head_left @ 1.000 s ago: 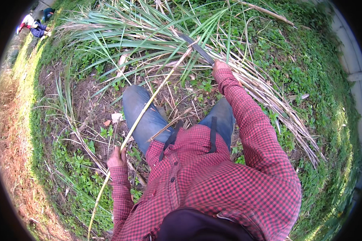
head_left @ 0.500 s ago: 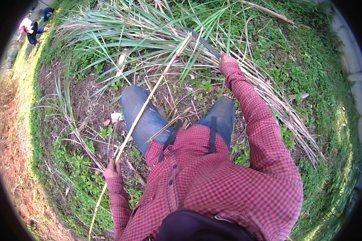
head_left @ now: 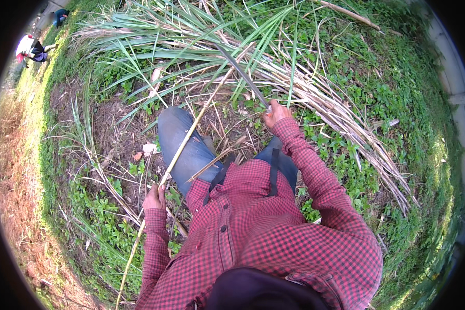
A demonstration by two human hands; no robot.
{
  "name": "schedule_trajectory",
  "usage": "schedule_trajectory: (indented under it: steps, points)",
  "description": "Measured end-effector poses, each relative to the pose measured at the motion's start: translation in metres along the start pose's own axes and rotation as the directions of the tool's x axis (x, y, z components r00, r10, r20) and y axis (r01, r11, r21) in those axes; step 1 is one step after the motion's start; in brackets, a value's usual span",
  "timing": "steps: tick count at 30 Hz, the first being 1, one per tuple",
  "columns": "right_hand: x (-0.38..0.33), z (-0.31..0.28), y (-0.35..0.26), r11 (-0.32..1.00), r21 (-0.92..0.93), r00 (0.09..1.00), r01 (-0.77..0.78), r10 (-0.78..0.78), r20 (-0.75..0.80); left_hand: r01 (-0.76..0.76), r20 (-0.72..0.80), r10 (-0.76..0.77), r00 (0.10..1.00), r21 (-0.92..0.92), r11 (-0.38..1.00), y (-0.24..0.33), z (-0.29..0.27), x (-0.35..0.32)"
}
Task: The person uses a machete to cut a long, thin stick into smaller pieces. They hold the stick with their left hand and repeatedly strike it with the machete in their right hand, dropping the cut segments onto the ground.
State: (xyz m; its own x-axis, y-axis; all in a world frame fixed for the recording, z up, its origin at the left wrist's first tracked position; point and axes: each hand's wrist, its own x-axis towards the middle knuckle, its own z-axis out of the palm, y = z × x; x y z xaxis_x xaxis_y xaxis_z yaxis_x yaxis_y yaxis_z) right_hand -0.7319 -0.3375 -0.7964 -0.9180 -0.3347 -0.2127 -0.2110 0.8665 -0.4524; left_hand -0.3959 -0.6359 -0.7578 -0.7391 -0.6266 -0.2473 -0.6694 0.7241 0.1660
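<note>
A long pale cane stalk (head_left: pixel 185 138) slants across my left thigh, and my left hand (head_left: pixel 154 198) is closed round its lower part. Below that hand the stalk runs on towards the lower edge. My right hand (head_left: pixel 277 114) grips the handle of a long, dark-bladed knife (head_left: pixel 244 76). The blade points up and to the left, and crosses the stalk near its upper end; whether they touch I cannot tell. Behind the blade lies a heap of cut stalks with long green leaves (head_left: pixel 155 44).
Bare stems of the heap (head_left: pixel 354 121) spread to the right over low green plants. A loose thick stalk (head_left: pixel 354 18) lies at the far right. Two people (head_left: pixel 33 49) are far off at the upper left. A pale paved strip (head_left: pixel 454 77) borders the right side.
My right hand has come down and left with the knife, bringing its blade across the stalk. My left hand has shifted slightly up and right with the stalk.
</note>
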Motion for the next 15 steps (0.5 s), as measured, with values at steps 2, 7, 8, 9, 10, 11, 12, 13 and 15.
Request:
schedule_trajectory:
  steps: [2, 7, 8, 9, 10, 11, 12, 13, 15]
  points:
    - [-0.008, 0.003, -0.01, 0.975, -0.155, 0.981, 0.162, -0.142, 0.128, -0.019, -0.002, 0.019, 1.0, -0.06, 0.998, -0.003, 0.001, 0.006]
    - [0.002, 0.031, 0.0, 0.923, -0.168, 0.938, 0.347, -0.346, 0.035, -0.044, 0.024, 0.048, 0.999, -0.155, 0.987, -0.008, -0.005, 0.013]
    - [0.017, 0.031, 0.009, 0.944, -0.165, 0.958, 0.286, -0.285, 0.029, -0.002, 0.055, 0.015, 0.998, -0.23, 0.973, -0.006, -0.011, 0.01]
    - [0.032, 0.03, 0.018, 0.961, -0.164, 0.975, 0.223, -0.222, 0.022, 0.008, 0.067, 0.007, 0.998, -0.227, 0.974, -0.006, -0.014, 0.009]
    - [0.054, 0.032, 0.031, 0.974, -0.197, 0.993, 0.111, -0.1, 0.062, 0.011, 0.081, 0.008, 0.997, -0.225, 0.974, -0.005, -0.017, 0.011]
    - [0.068, 0.024, 0.025, 0.973, -0.231, 0.996, 0.01, 0.012, 0.093, 0.017, 0.084, 0.002, 0.996, -0.224, 0.974, -0.005, -0.019, 0.013]
    - [0.066, 0.021, 0.022, 0.973, -0.231, 0.997, 0.002, 0.015, 0.073, -0.01, 0.038, 0.015, 0.999, -0.141, 0.99, -0.002, -0.015, 0.014]
    - [0.055, 0.025, 0.018, 0.959, -0.28, 0.994, 0.038, -0.009, 0.104, -0.017, 0.022, 0.018, 1.0, -0.072, 0.997, -0.007, -0.012, 0.011]
    - [0.03, 0.009, -0.011, 0.925, -0.267, 0.955, 0.27, -0.222, 0.196, -0.006, 0.008, 0.007, 1.0, -0.07, 0.998, -0.007, -0.007, 0.006]
